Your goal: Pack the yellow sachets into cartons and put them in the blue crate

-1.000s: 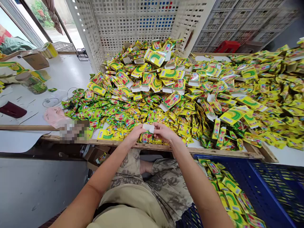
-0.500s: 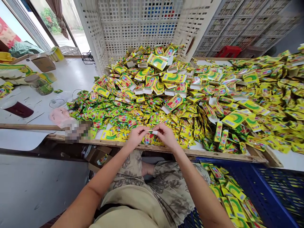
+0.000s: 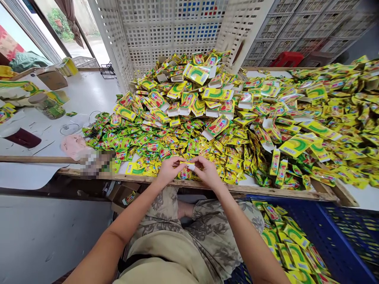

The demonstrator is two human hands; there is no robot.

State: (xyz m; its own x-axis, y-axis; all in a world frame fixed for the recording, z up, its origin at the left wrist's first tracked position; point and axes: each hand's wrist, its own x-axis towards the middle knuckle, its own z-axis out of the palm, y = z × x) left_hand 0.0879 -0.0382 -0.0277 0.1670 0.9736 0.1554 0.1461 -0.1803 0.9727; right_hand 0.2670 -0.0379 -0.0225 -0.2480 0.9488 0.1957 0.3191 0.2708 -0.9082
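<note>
Between my two hands, just above the table's front edge, is a small yellow carton with a white flap at its right end. My left hand pinches its left side. My right hand has its fingers at the white flap end, thumb and fingertips closed on it. Below and behind the hands lie many small green and yellow candy packets. Open yellow cartons with white flaps are heaped behind the packets. A flat yellow carton lies left of my left hand.
A white perforated crate tips toward me behind the heap. Below right, a blue crate holds filled-looking yellow cartons. A wooden strip edges the table. At left are a dark red cup, a jar and a pink bag.
The carton has turned slightly in my fingers, so its yellow side and white flap show more. Both hands stay almost in place; the view has shifted a little.
</note>
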